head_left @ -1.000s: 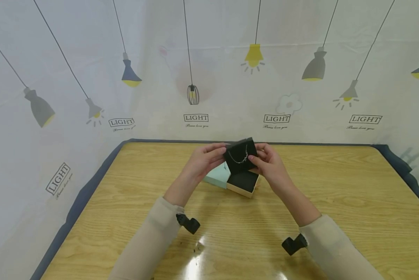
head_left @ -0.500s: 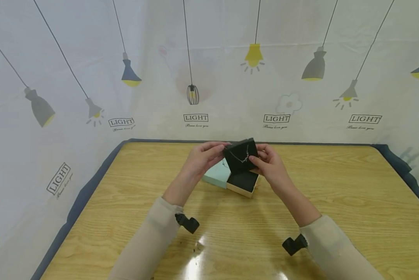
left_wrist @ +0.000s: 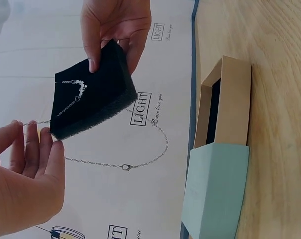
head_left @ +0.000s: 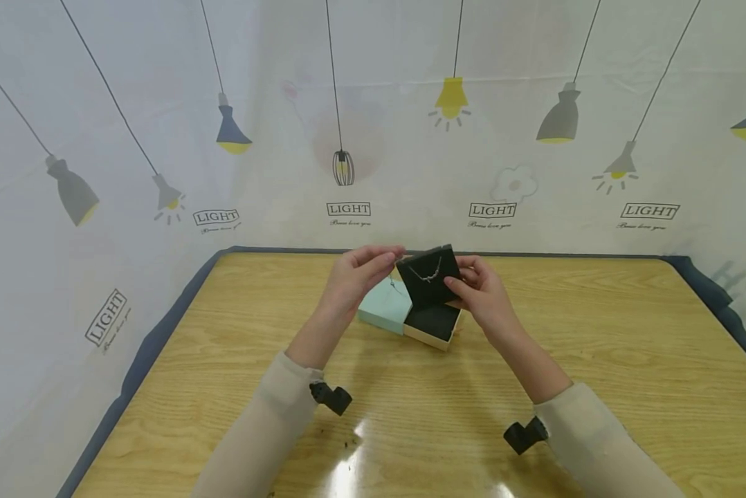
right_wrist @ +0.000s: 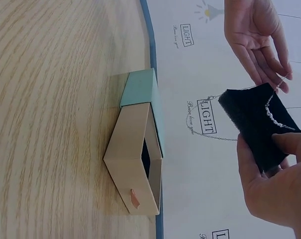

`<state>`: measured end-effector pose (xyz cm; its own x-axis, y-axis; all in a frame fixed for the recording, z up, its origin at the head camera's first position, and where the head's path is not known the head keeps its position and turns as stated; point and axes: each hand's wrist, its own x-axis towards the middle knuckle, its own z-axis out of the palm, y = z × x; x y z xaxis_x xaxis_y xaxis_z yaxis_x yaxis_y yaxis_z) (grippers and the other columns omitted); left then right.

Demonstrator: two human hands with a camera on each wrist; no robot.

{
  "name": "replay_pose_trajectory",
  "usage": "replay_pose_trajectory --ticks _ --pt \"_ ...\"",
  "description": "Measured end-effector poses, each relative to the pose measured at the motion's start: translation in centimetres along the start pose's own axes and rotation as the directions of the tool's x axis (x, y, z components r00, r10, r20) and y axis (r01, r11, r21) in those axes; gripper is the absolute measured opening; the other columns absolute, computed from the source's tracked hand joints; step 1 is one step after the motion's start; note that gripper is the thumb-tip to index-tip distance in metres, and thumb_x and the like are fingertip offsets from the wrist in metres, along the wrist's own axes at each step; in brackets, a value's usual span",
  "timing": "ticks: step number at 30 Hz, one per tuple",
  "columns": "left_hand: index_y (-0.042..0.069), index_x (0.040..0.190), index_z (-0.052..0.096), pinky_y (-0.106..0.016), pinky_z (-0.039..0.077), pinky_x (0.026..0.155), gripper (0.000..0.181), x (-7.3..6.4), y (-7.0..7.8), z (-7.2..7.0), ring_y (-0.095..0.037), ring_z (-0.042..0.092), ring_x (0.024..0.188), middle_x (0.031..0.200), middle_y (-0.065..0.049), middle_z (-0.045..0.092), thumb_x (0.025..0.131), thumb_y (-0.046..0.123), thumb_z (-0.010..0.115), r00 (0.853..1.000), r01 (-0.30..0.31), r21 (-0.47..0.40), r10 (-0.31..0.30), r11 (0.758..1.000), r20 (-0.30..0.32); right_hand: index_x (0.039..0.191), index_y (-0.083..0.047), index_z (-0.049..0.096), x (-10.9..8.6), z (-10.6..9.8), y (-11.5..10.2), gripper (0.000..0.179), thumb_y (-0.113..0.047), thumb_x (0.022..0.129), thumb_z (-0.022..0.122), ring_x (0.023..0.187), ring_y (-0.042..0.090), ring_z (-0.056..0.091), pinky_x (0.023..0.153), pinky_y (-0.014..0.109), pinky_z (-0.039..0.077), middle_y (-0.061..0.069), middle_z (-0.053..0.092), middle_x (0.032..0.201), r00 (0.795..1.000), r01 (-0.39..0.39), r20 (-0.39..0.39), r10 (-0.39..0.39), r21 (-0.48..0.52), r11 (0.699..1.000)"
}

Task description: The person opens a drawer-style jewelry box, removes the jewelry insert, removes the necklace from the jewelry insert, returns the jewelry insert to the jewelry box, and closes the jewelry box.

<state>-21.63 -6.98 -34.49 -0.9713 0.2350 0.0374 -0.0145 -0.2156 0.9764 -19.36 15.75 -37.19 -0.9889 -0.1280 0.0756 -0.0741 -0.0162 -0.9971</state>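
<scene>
My right hand (head_left: 481,290) holds up a black foam pad (head_left: 424,287), thumb on its front face and fingers behind. A silver necklace (left_wrist: 81,88) crosses that face, its decorated middle section in a shallow curve. At the pad's opposite corner, my left hand (head_left: 351,280) pinches the chain between thumb and forefinger. In the left wrist view, the rest of the chain hangs in a loose loop behind the pad, with a clasp (left_wrist: 127,168) on it. Beneath the hands sits a jewelry box, its tan drawer (right_wrist: 128,142) pulled partway out of a mint sleeve (head_left: 382,312).
The box rests on a wooden table (head_left: 566,332), near the far edge. Black lining shows inside the drawer, and a small ribbon tab (right_wrist: 135,198) sticks out of its front. Behind the table hangs a white curtain (head_left: 404,159) printed with lamps.
My left hand has drawn slightly left, away from the pad's corner, with the chain. The necklace's decorated section has shifted up on the pad. The right hand stays nearly still.
</scene>
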Motion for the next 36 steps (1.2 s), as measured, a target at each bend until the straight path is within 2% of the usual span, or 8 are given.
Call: replay_pose_trajectory --ticks 4,8,11,14,20,29,31,36 --pt "0.000 0.115 0.065 -0.028 0.050 0.109 0.021 -0.3 0.1 0.1 -0.018 0.064 0.122 0.129 -0.013 0.067 0.099 0.013 0.062 0.998 -0.057 0.042 0.056 0.997 0.014 0.128 0.003 0.046 0.1 0.2 0.0 0.031 -0.004 0.100 0.056 0.093 -0.001 0.068 0.078 0.024 0.063 -0.016 0.067 0.101 1.000 0.016 -0.023 -0.017 -0.041 0.999" --pt "0.002 0.114 0.063 -0.026 0.051 0.107 0.017 -0.5 0.3 0.1 -0.017 0.065 0.120 0.126 -0.013 0.068 0.100 0.012 0.059 0.996 -0.093 0.038 0.093 0.995 0.017 0.128 0.004 0.047 0.1 0.3 -0.1 0.032 -0.005 0.099 0.057 0.091 -0.004 0.066 0.073 0.019 0.061 0.004 0.068 0.115 0.998 0.022 -0.048 -0.027 -0.102 0.995" --pt "0.004 0.111 0.062 -0.027 0.052 0.106 0.012 -0.6 0.4 0.2 -0.016 0.066 0.116 0.120 -0.010 0.069 0.101 0.010 0.057 0.995 -0.103 0.003 0.103 0.995 0.001 0.130 0.004 0.047 -0.1 0.4 -0.3 0.034 -0.007 0.100 0.058 0.089 -0.005 0.065 0.071 0.016 0.060 0.021 0.063 0.126 0.998 0.023 -0.057 -0.032 -0.143 0.989" --pt "0.006 0.107 0.061 -0.029 0.053 0.105 0.009 -0.6 0.6 0.2 -0.013 0.068 0.111 0.114 -0.007 0.071 0.102 0.008 0.055 0.995 -0.100 -0.034 0.099 0.994 -0.018 0.130 0.004 0.047 -0.2 0.5 -0.5 0.035 -0.008 0.100 0.058 0.088 -0.005 0.064 0.072 0.016 0.060 0.028 0.059 0.129 0.997 0.022 -0.063 -0.033 -0.166 0.986" --pt "0.006 0.108 0.057 -0.032 0.052 0.107 0.009 -0.6 0.5 -0.1 -0.011 0.068 0.106 0.108 -0.002 0.070 0.105 0.007 0.048 0.996 -0.087 -0.093 0.085 0.992 -0.030 0.129 0.005 0.049 -0.3 0.9 -0.6 0.035 -0.006 0.098 0.060 0.088 -0.002 0.065 0.076 0.022 0.062 0.029 0.059 0.125 0.996 0.049 -0.068 -0.064 -0.199 0.979" --pt "0.009 0.108 0.054 -0.036 0.054 0.104 0.009 -0.8 0.2 -0.2 -0.013 0.068 0.103 0.106 0.001 0.069 0.106 0.008 0.045 0.998 -0.068 -0.119 0.068 0.991 -0.009 0.126 0.004 0.053 -0.2 1.1 -0.1 0.034 -0.007 0.096 0.064 0.088 0.000 0.063 0.073 0.014 0.058 0.026 0.063 0.120 0.989 0.106 -0.070 -0.133 -0.304 0.947" --pt "0.008 0.109 0.054 -0.035 0.054 0.104 0.009 -0.8 0.1 -0.1 -0.013 0.068 0.103 0.104 0.001 0.069 0.105 0.007 0.046 0.998 -0.057 -0.117 0.057 0.992 -0.001 0.125 0.004 0.053 -0.2 1.2 -0.1 0.033 -0.008 0.096 0.064 0.091 0.003 0.064 0.074 0.011 0.056 0.024 0.063 0.120 0.986 0.120 -0.072 -0.153 -0.337 0.934" --pt "0.004 0.117 0.054 -0.031 0.055 0.103 0.015 -0.8 -0.2 0.1 -0.013 0.066 0.101 0.104 0.001 0.067 0.104 0.007 0.049 1.000 -0.022 -0.077 0.023 0.997 0.019 0.123 0.003 0.054 -0.3 1.6 -0.3 0.032 -0.010 0.096 0.065 0.100 0.023 0.066 0.075 0.008 0.053 0.021 0.063 0.120 0.981 0.142 -0.068 -0.180 -0.376 0.916"
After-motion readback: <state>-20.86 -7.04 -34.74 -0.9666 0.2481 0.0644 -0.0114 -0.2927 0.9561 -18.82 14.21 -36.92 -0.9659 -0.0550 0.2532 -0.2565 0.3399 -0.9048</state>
